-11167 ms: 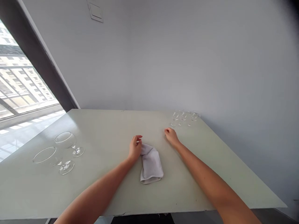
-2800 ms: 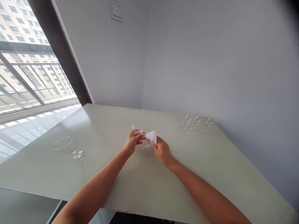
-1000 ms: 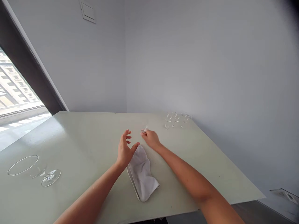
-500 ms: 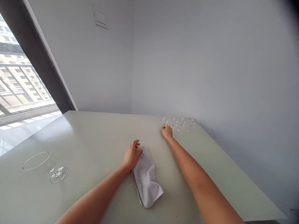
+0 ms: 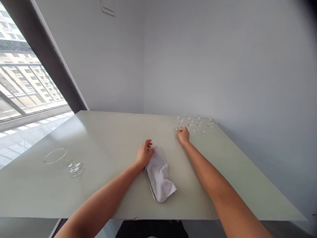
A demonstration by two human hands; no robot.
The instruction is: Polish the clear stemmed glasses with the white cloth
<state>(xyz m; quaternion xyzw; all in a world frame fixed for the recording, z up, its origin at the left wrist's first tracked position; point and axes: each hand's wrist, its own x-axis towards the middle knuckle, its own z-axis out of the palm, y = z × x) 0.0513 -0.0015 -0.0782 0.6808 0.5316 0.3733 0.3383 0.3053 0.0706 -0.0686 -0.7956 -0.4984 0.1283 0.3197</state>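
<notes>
A folded whitish cloth (image 5: 160, 177) lies on the pale table (image 5: 111, 132) near its front edge. My left hand (image 5: 145, 153) rests at the cloth's upper left corner, fingers apart and slightly curled, the thumb touching the cloth. Farther right and back, my right hand (image 5: 183, 135) has its fingers bent together beside the foot of the nearest glass in a group of several clear stemmed glasses (image 5: 198, 121). Whether the fingers still touch that foot is too small to tell. One larger stemmed glass (image 5: 76, 169) stands by itself at the left.
Grey walls (image 5: 198, 59) meet in a corner behind the table. At the left is a dark-framed window (image 5: 29, 76) with buildings outside. The table's front edge runs just before my body, and its right edge slants along the wall.
The view has tilted down, so the front edge of the table and my dark clothing now show. My right hand has drawn slightly back from the nearest glass's stem. My left hand stays at the cloth.
</notes>
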